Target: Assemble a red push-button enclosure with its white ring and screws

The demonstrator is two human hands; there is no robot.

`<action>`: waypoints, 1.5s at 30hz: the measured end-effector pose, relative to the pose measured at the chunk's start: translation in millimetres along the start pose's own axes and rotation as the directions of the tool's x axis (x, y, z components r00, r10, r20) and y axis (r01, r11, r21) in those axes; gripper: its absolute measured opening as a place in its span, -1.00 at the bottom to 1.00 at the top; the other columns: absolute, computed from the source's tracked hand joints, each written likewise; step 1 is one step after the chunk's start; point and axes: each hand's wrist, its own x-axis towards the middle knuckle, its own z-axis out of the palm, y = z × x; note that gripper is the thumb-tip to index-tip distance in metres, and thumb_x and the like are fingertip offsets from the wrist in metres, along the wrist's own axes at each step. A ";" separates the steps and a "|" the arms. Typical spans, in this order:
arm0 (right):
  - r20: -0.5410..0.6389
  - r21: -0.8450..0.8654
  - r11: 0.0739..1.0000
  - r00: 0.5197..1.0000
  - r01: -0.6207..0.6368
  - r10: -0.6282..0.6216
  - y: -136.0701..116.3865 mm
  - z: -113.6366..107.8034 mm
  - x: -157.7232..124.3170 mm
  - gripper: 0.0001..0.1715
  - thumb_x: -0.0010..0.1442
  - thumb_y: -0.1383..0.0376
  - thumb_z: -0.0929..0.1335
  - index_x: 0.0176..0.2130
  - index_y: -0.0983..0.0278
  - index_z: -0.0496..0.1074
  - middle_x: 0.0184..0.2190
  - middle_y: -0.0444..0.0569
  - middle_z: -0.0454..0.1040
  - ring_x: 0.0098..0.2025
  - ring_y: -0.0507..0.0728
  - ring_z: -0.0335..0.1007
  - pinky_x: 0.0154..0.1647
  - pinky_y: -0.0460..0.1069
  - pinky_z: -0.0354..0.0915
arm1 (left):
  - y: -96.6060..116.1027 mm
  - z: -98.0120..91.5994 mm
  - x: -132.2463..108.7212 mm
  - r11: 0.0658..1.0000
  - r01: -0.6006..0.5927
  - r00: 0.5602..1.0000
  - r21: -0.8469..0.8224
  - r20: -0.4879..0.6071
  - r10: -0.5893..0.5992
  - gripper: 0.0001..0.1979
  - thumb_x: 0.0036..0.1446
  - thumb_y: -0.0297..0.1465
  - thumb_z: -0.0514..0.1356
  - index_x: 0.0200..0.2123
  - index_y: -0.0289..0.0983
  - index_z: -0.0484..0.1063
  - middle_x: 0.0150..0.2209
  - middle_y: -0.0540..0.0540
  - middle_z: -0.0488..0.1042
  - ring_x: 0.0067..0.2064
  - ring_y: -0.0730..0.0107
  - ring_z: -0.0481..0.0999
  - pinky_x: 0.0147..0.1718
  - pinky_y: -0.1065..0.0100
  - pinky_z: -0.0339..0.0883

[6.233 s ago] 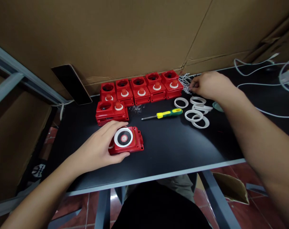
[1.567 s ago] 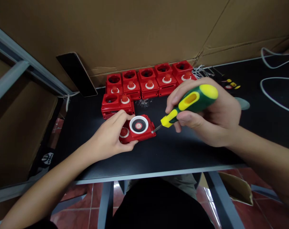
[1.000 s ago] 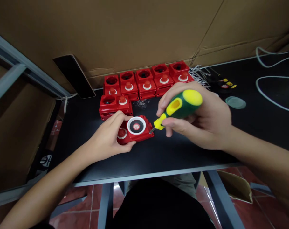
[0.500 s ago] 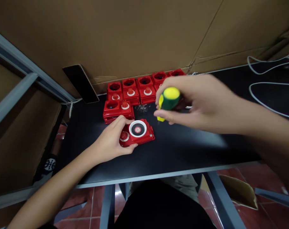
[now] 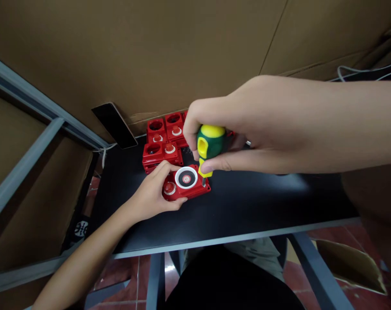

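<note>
On the black tabletop lies a red alarm unit (image 5: pixel 192 193) with a white ring around a black disc and a small red dome beside it. My left hand (image 5: pixel 152 189) grips its left end between thumb and fingers. In my right hand (image 5: pixel 227 133) is a screwdriver (image 5: pixel 211 144) with a green and yellow handle, held nearly upright. Its tip meets the unit's right side, at the corner screw by the white ring. The fingers of my right hand wrap the handle, partly hiding it.
More red units (image 5: pixel 161 153) stand in a group behind, partly hidden by my right hand. A dark tablet-like panel (image 5: pixel 115 125) leans on the cardboard wall (image 5: pixel 150 51) at the left. A grey metal frame (image 5: pixel 40 94) borders the left side.
My right hand has brought the screwdriver left and down onto the corner screw of the unit. My left hand keeps its grip. The view has shifted slightly.
</note>
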 end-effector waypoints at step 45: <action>0.055 -0.101 0.995 0.998 -0.026 0.032 -1.6 9.8 -2.0 -0.75 0.43 0.26 0.56 0.01 0.09 0.49 -0.38 -0.30 0.46 -0.48 -0.01 0.19 -0.39 0.03 0.01 | -1.0 -3.4 -4.1 0.998 -0.001 1.000 0.058 0.019 0.000 -0.42 0.34 -0.16 0.46 0.31 -0.18 0.42 0.20 -0.21 0.57 0.18 -0.01 0.63 0.19 0.09 0.58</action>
